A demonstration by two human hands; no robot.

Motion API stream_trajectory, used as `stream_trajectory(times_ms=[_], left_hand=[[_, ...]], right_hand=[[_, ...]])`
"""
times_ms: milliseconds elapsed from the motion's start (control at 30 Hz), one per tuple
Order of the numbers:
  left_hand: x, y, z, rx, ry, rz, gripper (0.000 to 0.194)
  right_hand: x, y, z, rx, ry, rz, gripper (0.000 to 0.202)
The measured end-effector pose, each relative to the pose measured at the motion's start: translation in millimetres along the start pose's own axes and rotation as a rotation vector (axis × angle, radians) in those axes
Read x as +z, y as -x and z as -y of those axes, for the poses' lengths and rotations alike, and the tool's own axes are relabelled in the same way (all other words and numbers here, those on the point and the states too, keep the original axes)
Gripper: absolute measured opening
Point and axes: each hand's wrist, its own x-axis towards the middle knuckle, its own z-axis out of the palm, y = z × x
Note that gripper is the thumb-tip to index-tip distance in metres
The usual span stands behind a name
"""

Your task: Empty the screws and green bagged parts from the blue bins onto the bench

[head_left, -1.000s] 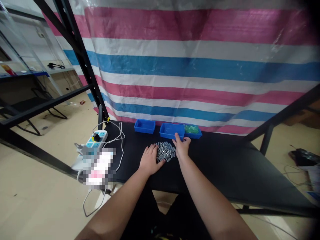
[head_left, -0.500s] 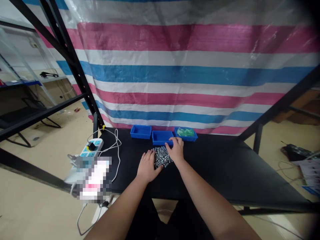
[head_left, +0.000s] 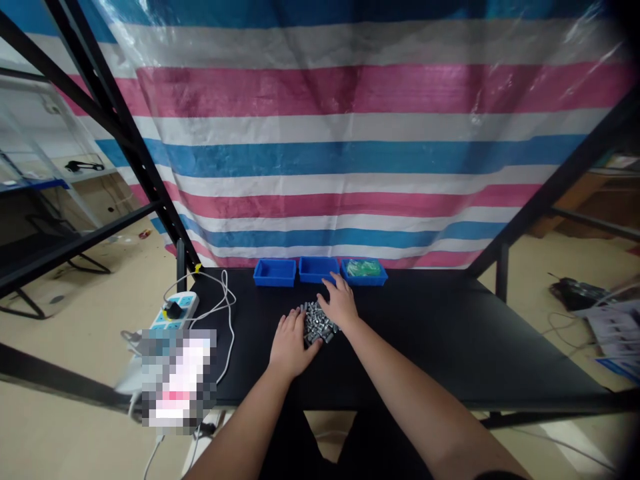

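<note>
metal parts pile point(head_left: 317, 321) | between left hand point(head_left: 290, 344) and right hand point(head_left: 341, 303) | both spread flat, touching

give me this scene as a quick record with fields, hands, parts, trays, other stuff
left hand: flat on the black table, touching the left edge of the pile
right hand: resting on the pile's far right side, fingers spread
pile of small metal parts: loose, between both hands
blue trays: three in a row at the table's back edge; the right tray holds green items
power strip: left of the table, white cable attached
backdrop: striped tarp
</note>
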Motion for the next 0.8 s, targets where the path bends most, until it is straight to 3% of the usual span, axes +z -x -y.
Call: stream_trajectory(times_ms=[167,333,433,567,800], left_hand=[[0.3,0,0,0.002,-0.005,-0.004,0.078],[1.1,0,0,0.000,-0.014,-0.011,0.079],[2.8,0,1,0.005,-0.011,-0.030,0.079],[5.0,-1,2,0.005,-0.011,-0.034,0.081],[2.0,-18,10,0.057,-0.008,0.047,0.102]], right_hand=[[5,-5,-7,0.020,-0.032,0.033,0.049],[-7,2,-22,-0.050,-0.147,-0.137,0.034],[-16,17,-40,-0.066,-0.246,-0.154,0.024],[-20,39,-50,-0.055,-0.321,-0.018,0.035],[-24,50,-16,-0.270,-0.263,0.365,0.083]])
